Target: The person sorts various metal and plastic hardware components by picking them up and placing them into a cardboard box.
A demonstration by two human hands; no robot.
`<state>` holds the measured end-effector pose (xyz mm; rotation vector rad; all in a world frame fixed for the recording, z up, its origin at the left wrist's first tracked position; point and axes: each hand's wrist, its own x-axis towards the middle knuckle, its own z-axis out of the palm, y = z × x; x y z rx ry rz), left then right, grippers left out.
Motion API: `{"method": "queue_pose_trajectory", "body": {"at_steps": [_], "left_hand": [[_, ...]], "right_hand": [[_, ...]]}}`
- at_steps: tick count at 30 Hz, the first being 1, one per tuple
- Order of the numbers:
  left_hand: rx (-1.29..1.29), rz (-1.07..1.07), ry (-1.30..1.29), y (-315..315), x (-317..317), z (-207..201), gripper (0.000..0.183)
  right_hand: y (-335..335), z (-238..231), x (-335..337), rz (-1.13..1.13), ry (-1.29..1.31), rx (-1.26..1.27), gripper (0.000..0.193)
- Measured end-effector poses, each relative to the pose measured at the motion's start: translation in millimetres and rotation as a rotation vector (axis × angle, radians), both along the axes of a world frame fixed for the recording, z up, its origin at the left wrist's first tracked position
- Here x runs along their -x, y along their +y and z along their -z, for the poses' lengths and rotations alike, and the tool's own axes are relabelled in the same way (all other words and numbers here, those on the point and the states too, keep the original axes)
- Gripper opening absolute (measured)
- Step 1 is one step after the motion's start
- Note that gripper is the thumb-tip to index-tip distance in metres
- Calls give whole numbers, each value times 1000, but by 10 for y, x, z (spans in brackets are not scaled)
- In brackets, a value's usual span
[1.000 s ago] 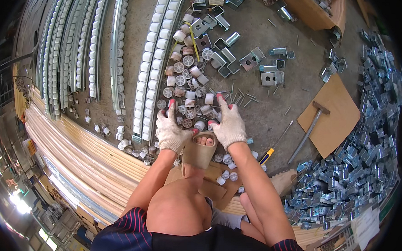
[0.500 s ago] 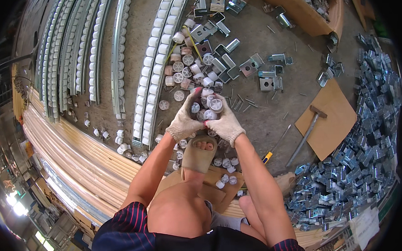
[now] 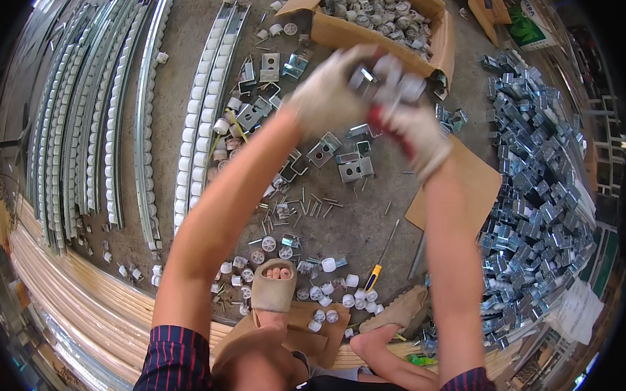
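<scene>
My left hand (image 3: 330,89) and my right hand (image 3: 417,132), both in off-white gloves with reddish fingertips, reach far forward. Cupped between them is a cluster of white plastic rollers (image 3: 401,85), smeared by motion; a shiny metal piece (image 3: 365,75) shows among them. The near wall of a cardboard box (image 3: 367,44) stands just beyond my hands, and grey-white rollers (image 3: 379,15) fill it. Below my hands, U-shaped metal brackets (image 3: 355,168) lie on the concrete floor. Loose pins (image 3: 314,207) are scattered nearer to me.
Rails lined with white rollers (image 3: 203,105) lie at left. A heap of metal brackets (image 3: 539,207) spreads along the right, beside a cardboard sheet (image 3: 462,189). A yellow-handled screwdriver (image 3: 374,276) and loose rollers (image 3: 326,288) lie near my sandalled foot (image 3: 274,285).
My hands have carried the rollers forward and to the right, from just ahead of my foot to the near side of the cardboard box. More of the box is in view.
</scene>
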<state>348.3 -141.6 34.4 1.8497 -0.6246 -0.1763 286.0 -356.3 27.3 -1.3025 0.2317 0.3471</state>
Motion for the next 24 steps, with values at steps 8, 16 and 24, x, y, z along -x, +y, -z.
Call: {"method": "queue_pose_trajectory", "body": {"at_steps": [8,16,24], "left_hand": [[-404,-178,8,-53,-1327,-305,90],[-519,-654,-106,1977,593,763,43],[-1040,-572,-202,1680,1458,1643,96]], "right_hand": [[-694,-443,-762,351,87,559,42],[257,747,1004,-101,-90,888,48],[1761,1210,708,-633,-699,1338,65]]}}
